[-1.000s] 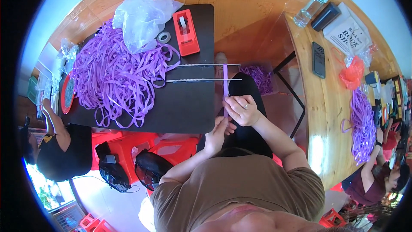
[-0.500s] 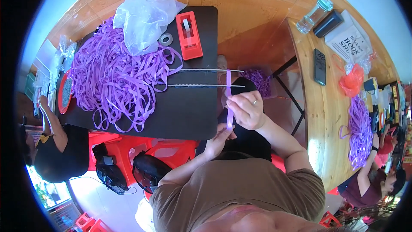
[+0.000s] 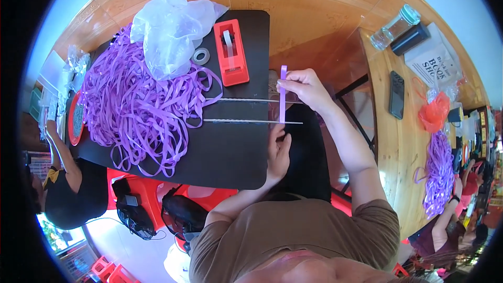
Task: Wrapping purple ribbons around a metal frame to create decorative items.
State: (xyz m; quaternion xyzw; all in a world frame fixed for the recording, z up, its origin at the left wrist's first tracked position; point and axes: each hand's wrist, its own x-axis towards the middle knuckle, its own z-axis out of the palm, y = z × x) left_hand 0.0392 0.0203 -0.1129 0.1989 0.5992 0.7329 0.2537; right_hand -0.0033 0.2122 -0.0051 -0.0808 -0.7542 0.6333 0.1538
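Two thin metal rods (image 3: 238,121) lie along the dark table and jut past its right edge. A flat purple ribbon (image 3: 283,106) runs across both of them, beyond that edge. My right hand (image 3: 306,89) pinches the ribbon between thumb and fingers near its far end. Just below the nearer rod, by the ribbon's near end, is my left hand (image 3: 279,157); its thumb stands apart from its fingers, and no object shows in it. A big heap of purple ribbon loops (image 3: 141,105) covers the rods' left ends.
On the dark table (image 3: 225,162) are a red tape dispenser (image 3: 231,57), a grey tape roll (image 3: 200,56) and a clear plastic bag (image 3: 170,31). A wooden table (image 3: 390,178) at right bears a phone (image 3: 396,94), bottle and ribbons. Other people sit at both sides.
My right hand has moved away from me, raising the ribbon's far end above the farther rod. My left hand has come forward to the nearer rod, its fingers no longer around the ribbon.
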